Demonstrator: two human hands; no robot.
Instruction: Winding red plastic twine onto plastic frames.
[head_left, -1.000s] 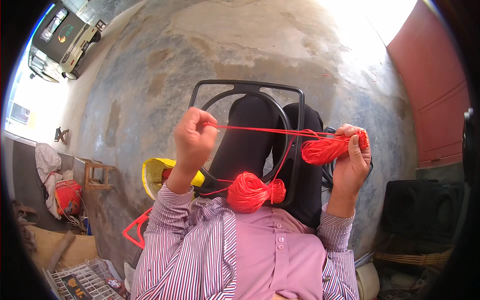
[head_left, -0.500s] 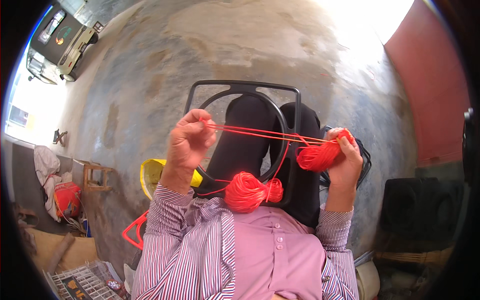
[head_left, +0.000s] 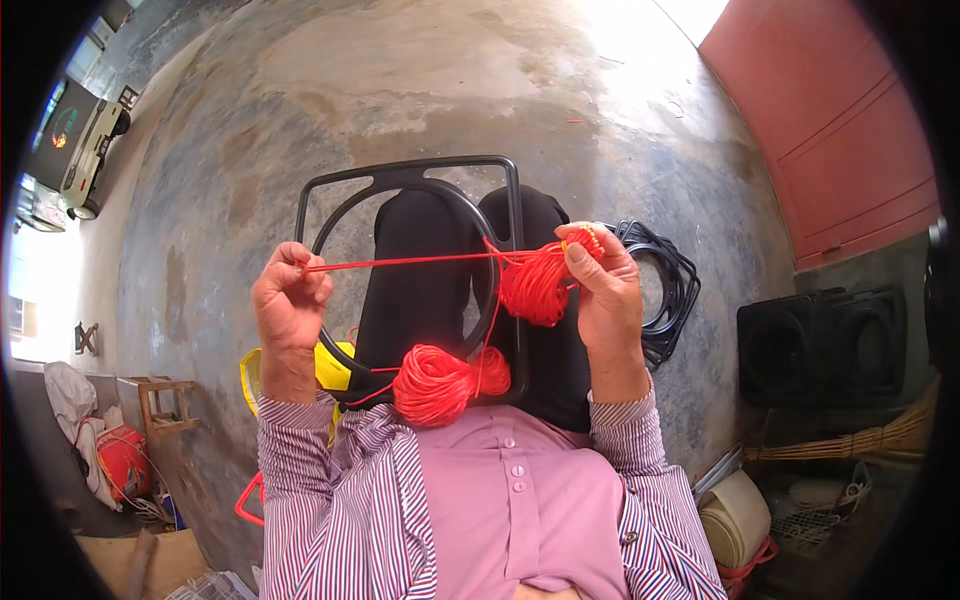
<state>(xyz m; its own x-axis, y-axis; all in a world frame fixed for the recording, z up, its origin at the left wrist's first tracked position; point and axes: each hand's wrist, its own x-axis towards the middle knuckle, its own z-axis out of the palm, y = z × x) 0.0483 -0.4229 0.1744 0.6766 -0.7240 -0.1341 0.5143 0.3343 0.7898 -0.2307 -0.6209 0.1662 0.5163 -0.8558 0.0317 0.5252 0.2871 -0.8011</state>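
My left hand (head_left: 290, 302) is closed in a pinch on a taut red cord (head_left: 410, 262), which runs across my thighs to a bundle. That red cord bundle (head_left: 537, 288) hangs from my right hand (head_left: 610, 300), its thumb and fingers closed near the yellowish-orange upper end. Beneath the cord, a black frame (head_left: 515, 205), squarish outside with a round ring inside, rests upright against my lap. A second red cord bundle (head_left: 432, 386), pinched in at its waist, lies on my lap by the frame's lower edge. A strand from the upper bundle passes down beside the ring.
More black frames (head_left: 660, 290) are stacked on the floor right of my knees. A yellow container (head_left: 332, 368) sits behind my left wrist. Dark panels (head_left: 820, 345) and a straw broom (head_left: 840, 443) are at the right; a small wooden stool (head_left: 160, 405) stands at the left.
The whole view has swung, so my lap and hands appear further left. The strands between my hands have drawn closer together. My right hand has tilted, and its bundle hangs more freely.
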